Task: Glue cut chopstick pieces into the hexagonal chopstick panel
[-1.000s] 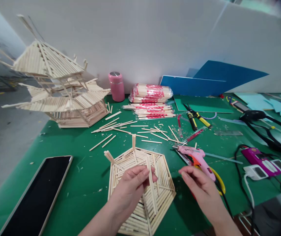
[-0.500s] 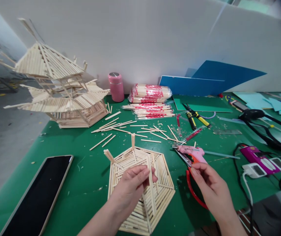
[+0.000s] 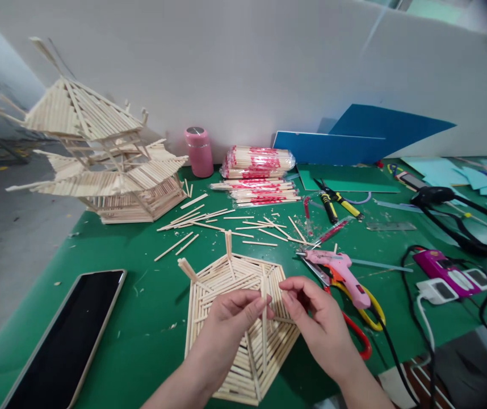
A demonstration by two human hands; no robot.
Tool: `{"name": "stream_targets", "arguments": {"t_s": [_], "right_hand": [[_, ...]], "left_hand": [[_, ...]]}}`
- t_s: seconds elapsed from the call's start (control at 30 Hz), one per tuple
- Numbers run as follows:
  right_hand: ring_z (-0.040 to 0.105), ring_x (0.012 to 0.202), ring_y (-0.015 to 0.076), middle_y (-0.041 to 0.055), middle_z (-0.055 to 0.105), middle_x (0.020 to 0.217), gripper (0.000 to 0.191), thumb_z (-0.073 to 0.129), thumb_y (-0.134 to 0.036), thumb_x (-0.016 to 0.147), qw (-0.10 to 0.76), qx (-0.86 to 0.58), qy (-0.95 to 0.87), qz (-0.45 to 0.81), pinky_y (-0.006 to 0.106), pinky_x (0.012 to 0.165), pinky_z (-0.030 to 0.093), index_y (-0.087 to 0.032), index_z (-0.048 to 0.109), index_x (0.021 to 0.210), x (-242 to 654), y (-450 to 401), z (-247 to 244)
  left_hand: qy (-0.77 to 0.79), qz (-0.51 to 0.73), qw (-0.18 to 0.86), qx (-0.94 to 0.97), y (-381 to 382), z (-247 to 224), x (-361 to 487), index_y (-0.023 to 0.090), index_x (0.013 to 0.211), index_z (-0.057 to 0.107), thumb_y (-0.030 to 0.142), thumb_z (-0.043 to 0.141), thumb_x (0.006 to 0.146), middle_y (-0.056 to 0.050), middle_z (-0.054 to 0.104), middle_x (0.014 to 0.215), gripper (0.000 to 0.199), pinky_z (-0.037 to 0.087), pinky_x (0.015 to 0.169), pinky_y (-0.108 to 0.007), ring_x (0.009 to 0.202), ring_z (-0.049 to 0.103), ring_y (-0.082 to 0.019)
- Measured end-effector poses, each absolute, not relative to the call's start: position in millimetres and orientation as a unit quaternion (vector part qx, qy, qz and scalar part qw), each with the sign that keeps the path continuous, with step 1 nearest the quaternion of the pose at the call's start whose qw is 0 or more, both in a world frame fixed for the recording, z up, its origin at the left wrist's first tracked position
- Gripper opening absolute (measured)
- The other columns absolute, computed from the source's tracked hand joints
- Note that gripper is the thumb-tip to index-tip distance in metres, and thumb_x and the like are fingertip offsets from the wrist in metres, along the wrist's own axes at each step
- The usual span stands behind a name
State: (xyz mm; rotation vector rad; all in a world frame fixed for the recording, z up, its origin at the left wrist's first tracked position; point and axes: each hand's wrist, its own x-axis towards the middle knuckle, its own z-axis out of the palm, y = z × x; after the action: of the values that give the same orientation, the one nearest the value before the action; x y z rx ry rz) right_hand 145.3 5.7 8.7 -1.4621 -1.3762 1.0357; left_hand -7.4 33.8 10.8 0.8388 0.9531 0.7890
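My left hand [image 3: 237, 318] pinches a pair of thin wooden sticks [image 3: 264, 335], held nearly upright above the octagonal stick panel [image 3: 235, 378]. Just right of those sticks is my right hand [image 3: 309, 312], its thumb and fingertips drawn together; whether anything small is between them is hidden. Two short stick posts stand on the panel's far-left edge, one of them a bundled post [image 3: 229, 245]. The pink glue gun [image 3: 339, 267] lies right of the panel, over scissors with red and yellow handles [image 3: 365, 341].
A stick pagoda model [image 3: 111, 165] stands at the back left. The phone [image 3: 67, 341] lies at the front left. Loose sticks [image 3: 196, 218], wrapped chopsticks [image 3: 260, 165], a pink bottle [image 3: 199, 152], pliers [image 3: 337, 201] and a purple power strip [image 3: 450, 275] are around.
My right hand has moved left from the scissors to beside the held sticks. The scissors now lie released under the glue gun. My left hand still holds the sticks.
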Motion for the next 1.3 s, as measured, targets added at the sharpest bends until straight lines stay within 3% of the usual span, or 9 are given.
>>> {"name": "stream_targets", "arguments": {"t_s": [0.13,0.27,0.4,0.53,0.8,0.97,1.17,1.3], "right_hand": [[0.050,0.067,0.0131,0.0008,0.053,0.076,0.015,0.051,-0.029,0.082,0.426,-0.586,-0.539,0.430,0.021,0.059,0.042,-0.020,0.056,0.092,146.4,5.2,7.0],[0.049,0.065,0.0133,0.0006,0.051,0.074,0.017,0.051,-0.031,0.081,0.424,-0.591,-0.524,0.443,0.022,0.058,0.041,-0.019,0.055,0.093,149.6,0.6,2.3],[0.048,0.066,0.0134,0.0005,0.049,0.075,0.018,0.053,-0.030,0.080,0.433,-0.574,-0.524,0.456,0.023,0.059,0.040,-0.020,0.055,0.094,151.0,-3.3,-0.5],[0.046,0.065,0.0130,-0.0002,0.046,0.074,0.019,0.054,-0.028,0.079,0.465,-0.538,-0.522,0.472,0.024,0.058,0.040,-0.022,0.057,0.097,151.2,-0.1,-1.2],[0.044,0.070,0.0130,0.0002,0.045,0.079,0.012,0.055,-0.024,0.079,0.487,-0.461,-0.528,0.522,0.023,0.059,0.038,-0.024,0.062,0.089,154.1,12.7,-5.4],[0.043,0.066,0.0119,-0.0007,0.047,0.076,0.009,0.055,-0.025,0.079,0.494,-0.447,-0.495,0.558,0.023,0.059,0.036,-0.022,0.063,0.084,155.9,16.4,-9.9],[0.039,0.056,0.0102,-0.0021,0.046,0.065,0.014,0.059,-0.033,0.075,0.491,-0.454,-0.402,0.625,0.022,0.052,0.034,-0.020,0.062,0.080,156.5,17.0,-16.9],[0.039,0.052,0.0085,-0.0037,0.045,0.061,0.014,0.062,-0.033,0.073,0.498,-0.439,-0.359,0.656,0.020,0.050,0.034,-0.020,0.062,0.079,155.3,16.7,-17.5]], "left_hand": [[0.478,0.376,0.507,0.611,32.0,12.2,-8.0,0.019,0.072,0.069,0.023,0.059,0.073,-0.005,0.063,0.064,0.011,0.037,0.063,-0.029,0.063,0.052,-0.018],[0.436,0.386,0.293,0.758,29.0,10.3,-11.9,0.022,0.082,0.068,0.016,0.055,0.075,-0.006,0.063,0.068,0.017,0.032,0.068,-0.034,0.066,0.051,-0.020],[0.421,0.328,0.197,0.822,26.7,10.6,-12.6,0.019,0.084,0.066,0.012,0.050,0.077,-0.008,0.063,0.070,0.019,0.030,0.069,-0.035,0.068,0.050,-0.021],[0.418,0.295,0.166,0.843,25.3,12.1,-10.0,0.017,0.079,0.065,0.012,0.048,0.077,-0.007,0.062,0.066,0.017,0.031,0.066,-0.034,0.065,0.050,-0.020],[0.435,0.303,0.250,0.810,26.1,12.0,-1.8,0.017,0.067,0.065,0.014,0.051,0.075,-0.005,0.059,0.058,0.016,0.034,0.059,-0.030,0.059,0.050,-0.018],[0.454,0.329,0.380,0.735,26.4,15.0,-0.4,0.020,0.065,0.068,0.017,0.057,0.071,-0.003,0.061,0.056,0.013,0.034,0.059,-0.028,0.055,0.052,-0.017],[0.448,0.321,0.621,0.557,30.6,24.1,-5.3,0.019,0.071,0.072,0.026,0.053,0.076,-0.004,0.066,0.064,0.020,0.037,0.059,-0.025,0.062,0.054,-0.017],[0.459,0.303,0.692,0.468,32.0,22.3,-5.3,0.018,0.065,0.071,0.027,0.052,0.076,-0.003,0.066,0.064,0.024,0.038,0.060,-0.024,0.062,0.054,-0.016]]}}
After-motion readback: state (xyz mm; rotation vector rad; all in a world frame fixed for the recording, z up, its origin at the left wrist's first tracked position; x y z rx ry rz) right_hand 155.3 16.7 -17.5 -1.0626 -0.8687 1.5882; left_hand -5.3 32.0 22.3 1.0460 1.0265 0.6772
